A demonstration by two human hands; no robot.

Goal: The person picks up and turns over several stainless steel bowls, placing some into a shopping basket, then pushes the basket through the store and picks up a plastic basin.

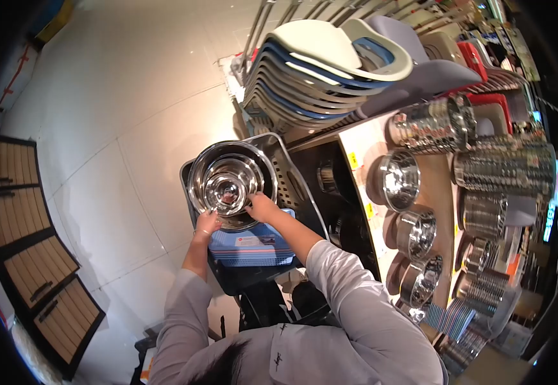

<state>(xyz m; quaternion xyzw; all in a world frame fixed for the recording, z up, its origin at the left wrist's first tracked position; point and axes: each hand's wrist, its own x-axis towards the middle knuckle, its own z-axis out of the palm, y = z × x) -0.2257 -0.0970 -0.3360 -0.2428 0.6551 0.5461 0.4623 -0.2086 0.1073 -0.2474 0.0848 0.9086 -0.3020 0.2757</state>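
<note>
Several shiny stainless steel bowls (pixel 265 168) are nested inside one another at the far end of a dark plastic shopping basket (pixel 189 168). My left hand (pixel 208 224) is closed on the near-left rim of a bowl. On the near-right side, my right hand (pixel 263 208) has its fingers curled over the rim of an inner bowl. Under my wrists lies a stack of blue plastic baskets (pixel 253 247) with a label on top. My hands partly cover the near edges of the bowls.
Stacked chairs (pixel 330 70) stand beyond the basket to the right. A wooden display shelf (pixel 372 151) on the right holds rows of steel bowls (pixel 401 181) and pots. Wood-panelled cabinets (pixel 19 192) stand on the left, across the tiled floor (pixel 118 179).
</note>
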